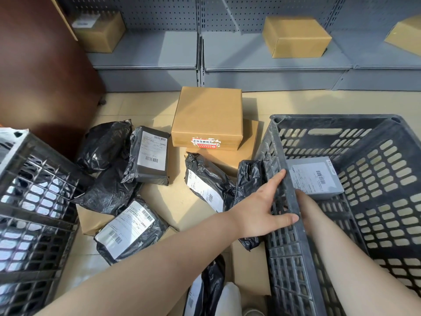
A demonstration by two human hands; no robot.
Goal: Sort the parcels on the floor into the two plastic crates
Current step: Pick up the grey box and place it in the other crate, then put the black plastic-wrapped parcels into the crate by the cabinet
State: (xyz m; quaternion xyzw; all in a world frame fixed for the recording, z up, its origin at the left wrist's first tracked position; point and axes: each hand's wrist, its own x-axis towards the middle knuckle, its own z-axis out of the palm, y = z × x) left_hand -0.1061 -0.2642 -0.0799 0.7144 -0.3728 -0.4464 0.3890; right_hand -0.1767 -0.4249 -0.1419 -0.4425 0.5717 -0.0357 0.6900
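Observation:
The right dark plastic crate (pixel 332 118) stands on the floor with one grey labelled parcel (pixel 315 179) in it. My left hand (pixel 262 210) grips this crate's left rim, thumb over the top edge and fingers along the outer wall. My right arm reaches down inside the crate; my right hand (pixel 303 199) ends at the rim beside the grey parcel, its fingers hidden. The left crate (pixel 34 201) holds pale parcels seen through its grid. Several black bagged parcels (pixel 150 156) (pixel 129 231) (pixel 205 181) and a brown box (pixel 207 115) lie on the floor between the crates.
Grey metal shelving (pixel 250 58) runs along the back with cardboard boxes (pixel 296 36) on it. A dark brown cabinet (pixel 41 76) stands at the left. Flat cardboard packs (pixel 248 137) lie under the parcels. Another black bag (pixel 211 281) lies near my feet.

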